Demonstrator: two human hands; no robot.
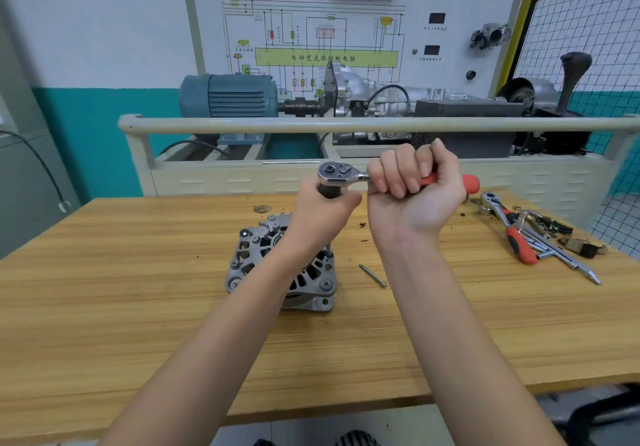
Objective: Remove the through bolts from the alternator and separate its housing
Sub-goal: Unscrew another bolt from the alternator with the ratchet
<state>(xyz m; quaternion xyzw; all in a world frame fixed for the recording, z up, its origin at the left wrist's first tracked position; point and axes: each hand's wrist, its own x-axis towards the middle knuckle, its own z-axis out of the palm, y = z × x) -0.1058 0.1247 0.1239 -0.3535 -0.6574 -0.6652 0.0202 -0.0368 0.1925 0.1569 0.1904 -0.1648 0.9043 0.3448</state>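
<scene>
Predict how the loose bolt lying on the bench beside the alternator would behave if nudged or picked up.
The loose bolt is a long, thin metal rod, so it probably feels stiff and light. Its round shank suggests it would roll on the smooth wooden bench, likely curving because the head is wider. Being slim, it may need a fingertip pinch to lift.

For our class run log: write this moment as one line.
stage: unbolting | right hand: grips ratchet handle | left hand: holds extension below head | alternator: on table | loose bolt: beside it

Both forearms bare, no sleeves/gloves; left hand (320,215), right hand (415,191).
</scene>
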